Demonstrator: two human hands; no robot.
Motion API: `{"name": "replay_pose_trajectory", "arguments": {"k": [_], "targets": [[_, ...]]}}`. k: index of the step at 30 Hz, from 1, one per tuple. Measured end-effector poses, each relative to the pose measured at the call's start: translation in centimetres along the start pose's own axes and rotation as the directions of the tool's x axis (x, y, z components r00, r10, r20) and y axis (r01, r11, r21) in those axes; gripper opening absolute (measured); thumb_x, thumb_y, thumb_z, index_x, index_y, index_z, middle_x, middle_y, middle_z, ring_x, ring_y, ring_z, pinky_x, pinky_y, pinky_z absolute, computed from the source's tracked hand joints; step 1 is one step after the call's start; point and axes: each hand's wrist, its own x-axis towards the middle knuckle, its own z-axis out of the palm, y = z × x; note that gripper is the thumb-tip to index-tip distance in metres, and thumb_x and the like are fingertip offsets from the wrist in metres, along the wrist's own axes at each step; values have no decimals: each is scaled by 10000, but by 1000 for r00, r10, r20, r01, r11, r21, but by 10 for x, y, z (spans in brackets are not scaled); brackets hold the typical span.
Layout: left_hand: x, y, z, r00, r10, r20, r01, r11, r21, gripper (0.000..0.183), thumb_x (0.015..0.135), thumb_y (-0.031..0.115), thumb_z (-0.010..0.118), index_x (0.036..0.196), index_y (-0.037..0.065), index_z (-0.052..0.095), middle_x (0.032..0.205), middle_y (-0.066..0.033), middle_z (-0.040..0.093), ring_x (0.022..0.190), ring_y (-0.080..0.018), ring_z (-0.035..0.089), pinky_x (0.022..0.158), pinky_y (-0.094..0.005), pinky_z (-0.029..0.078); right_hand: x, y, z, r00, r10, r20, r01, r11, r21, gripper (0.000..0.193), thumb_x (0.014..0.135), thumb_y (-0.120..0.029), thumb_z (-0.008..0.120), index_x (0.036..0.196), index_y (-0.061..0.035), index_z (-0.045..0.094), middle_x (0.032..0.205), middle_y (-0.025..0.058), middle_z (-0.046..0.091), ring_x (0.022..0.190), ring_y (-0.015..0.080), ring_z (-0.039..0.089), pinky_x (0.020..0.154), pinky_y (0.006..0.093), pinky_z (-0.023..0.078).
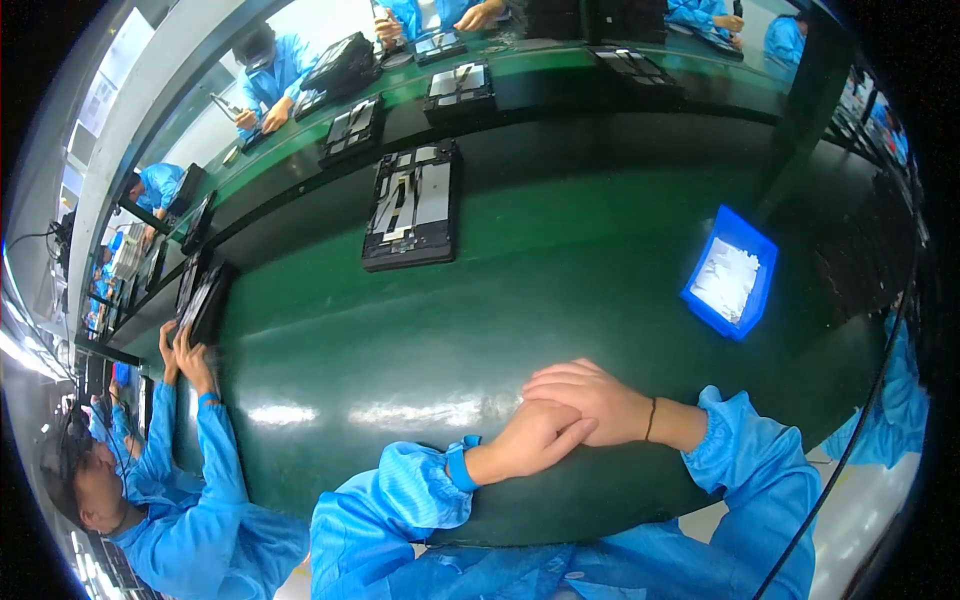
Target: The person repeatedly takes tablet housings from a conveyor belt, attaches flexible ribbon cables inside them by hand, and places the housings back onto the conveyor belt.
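Note:
My left hand point(532, 440) and my right hand point(602, 402) are clasped together over the near part of the green table. Laid across the top, the right hand closes its fingers over the left hand. The left hand looks curled, with its thumb showing; its other fingers are hidden beneath the right, so anything inside cannot be seen. A blue band circles my left wrist and a thin dark cord my right one. Farther off lies an opened tablet-like device point(432, 205) in a black tray, its pale panels and dark cables exposed.
A blue bin point(768, 255) of small white pieces stands to the right. At the left, a co-worker's hands point(190, 358) touch a dark device point(205, 305). Beyond, a raised green shelf point(300, 182) carries more opened devices point(460, 88). A black cable point(868, 400) hangs at the right.

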Motion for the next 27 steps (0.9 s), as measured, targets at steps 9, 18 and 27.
{"name": "replay_pose_trajectory", "arguments": {"k": [9,18,27], "targets": [[9,1,5,1000,-8,26,8,1000,-1,341,933,253,564,757,-27,645,686,-197,601,644,-352,572,585,-429,431,-6,3,-8,999,10,35,-9,999,-33,458,772,-164,634,1219,-78,583,1282,77,579,1224,278,508,1011,418,366],[16,0,15,1000,24,-15,-24,999,22,396,941,281,544,725,-33,652,670,-209,614,637,-372,588,604,-439,451,-14,10,-10,1000,-19,1,19,999,-33,436,781,-177,634,1202,-75,591,1259,76,595,1210,275,520,1004,408,372],[24,-1,19,1000,15,-12,-14,1000,11,400,941,277,548,707,-33,640,656,-207,606,619,-362,585,591,-432,452,-17,16,-16,999,-31,-9,31,999,-32,427,775,-162,638,1190,-72,596,1247,71,602,1198,273,528,998,408,379]]}}
